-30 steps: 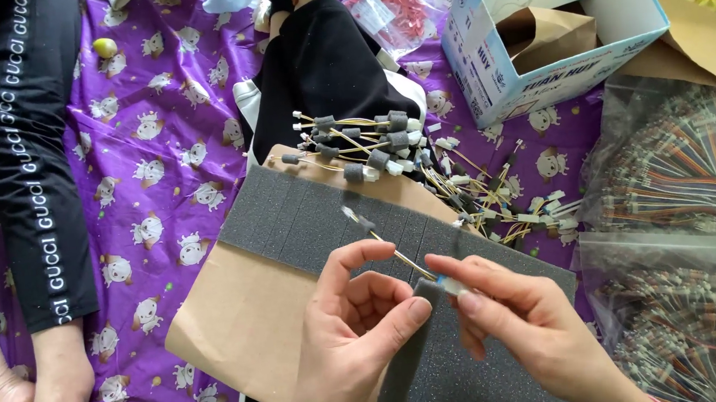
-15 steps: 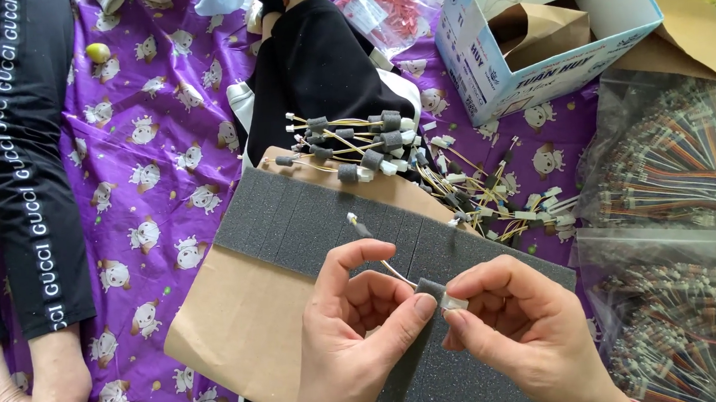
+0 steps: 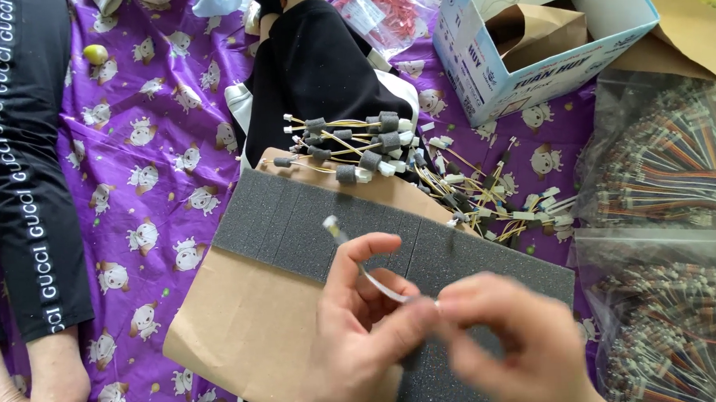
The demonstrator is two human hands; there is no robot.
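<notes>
Fingers of both hands are meeting over my lap: my left hand is pinching a thin pale wire lead between thumb and forefinger, and my right hand, blurred, is closing on the lead's lower end, where I am judging a small piece of grey foam is going on, though the blur is hiding it. The lead's far tip, with its little white connector, is poking up past my left forefinger. Under my hands the dark grey foam sheet is lying on a brown paper bag, scored into strips and mostly whole, so plenty of foam is waiting to be used. Just beyond the sheet, the pile of finished leads, each wearing a grey foam collar, is resting against my black-clad knee; beside it to the right a looser heap of bare leads is lying on the purple printed cloth. Farther right, two clear bags of wire bundles are sitting full, so I am reckoning the work is at an early stage. Another person's black sleeve is resting at the left, and an open blue-and-white carton is standing at the far edge.
</notes>
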